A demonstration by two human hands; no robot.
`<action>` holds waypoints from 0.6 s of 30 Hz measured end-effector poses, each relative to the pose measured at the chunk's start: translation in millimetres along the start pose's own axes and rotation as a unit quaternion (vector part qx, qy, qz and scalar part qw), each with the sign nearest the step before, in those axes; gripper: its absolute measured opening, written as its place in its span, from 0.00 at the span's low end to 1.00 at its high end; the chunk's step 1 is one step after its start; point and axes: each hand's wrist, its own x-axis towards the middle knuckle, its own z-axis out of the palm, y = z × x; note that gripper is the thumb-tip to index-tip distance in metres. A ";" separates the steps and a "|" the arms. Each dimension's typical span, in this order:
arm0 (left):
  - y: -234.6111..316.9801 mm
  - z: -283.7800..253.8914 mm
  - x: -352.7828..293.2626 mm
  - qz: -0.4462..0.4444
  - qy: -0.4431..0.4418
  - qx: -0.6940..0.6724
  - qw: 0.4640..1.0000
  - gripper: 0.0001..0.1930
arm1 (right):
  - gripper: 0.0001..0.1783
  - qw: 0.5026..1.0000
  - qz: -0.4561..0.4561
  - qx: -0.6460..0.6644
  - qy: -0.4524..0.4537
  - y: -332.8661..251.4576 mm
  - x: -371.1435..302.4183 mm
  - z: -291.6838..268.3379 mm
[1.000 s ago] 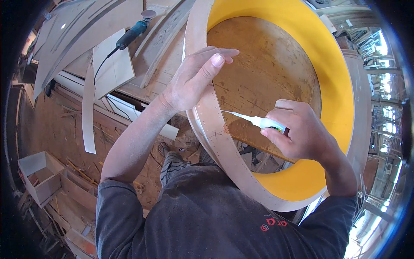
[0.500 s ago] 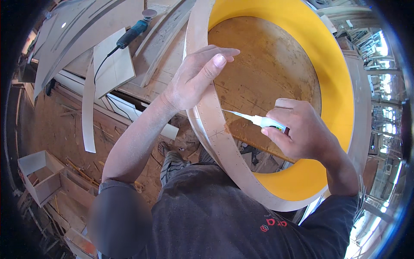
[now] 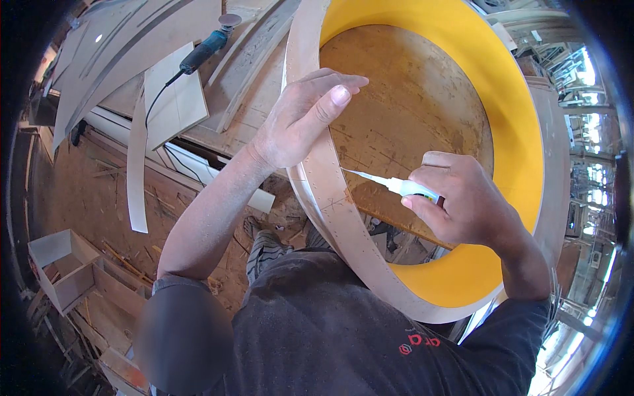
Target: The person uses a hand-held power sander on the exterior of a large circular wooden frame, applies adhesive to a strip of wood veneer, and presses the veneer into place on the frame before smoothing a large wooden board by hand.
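**Ring [image 3: 328, 188] met crosswise by the bottle [image 3: 417, 189]**

The ring is set in front of the body, with a pale, dotted rim and a yellow inner wall [image 3: 518, 145]; a brown board [image 3: 409, 99] is seen through its opening. The left part of the rim is crossed by the left hand [image 3: 298, 119], whose fingers are held straight and together, thumb uppermost. No object is seen in it, though the palm is mostly hidden, and whether weight is put on the rim cannot be told. The bottle is enclosed by the curled fingers and thumb of the right hand [image 3: 459, 198] and is held over the ring's opening. Its long axis is pointed leftward and slightly away from the body, across the line of the rim. The gap between right hand and rim is bridged by a thin white nozzle [image 3: 371, 177]. Its tip is placed at the rim's inner edge, nearer the body than the left hand; contact seems likely but cannot be confirmed. By judgement, fine control of that tip-to-edge meeting is left to the right hand.
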 end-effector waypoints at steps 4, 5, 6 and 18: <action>-0.8 0.3 -0.5 0.003 0.002 -0.008 1.000 0.40 | 0.10 1.000 0.008 0.002 -0.004 -1.3 -2.1 0.5; -0.4 0.4 -0.3 0.001 0.002 -0.006 1.000 0.40 | 0.10 1.000 0.008 0.002 -0.004 0.1 -3.0 1.6; -0.1 0.6 -0.3 0.001 0.001 -0.006 1.000 0.40 | 0.08 1.000 -0.004 0.003 0.004 2.5 -4.2 3.7; -1.4 0.6 -1.5 0.003 -0.003 0.005 1.000 0.37 | 0.09 1.000 0.013 0.021 -0.004 -2.4 -9.2 1.2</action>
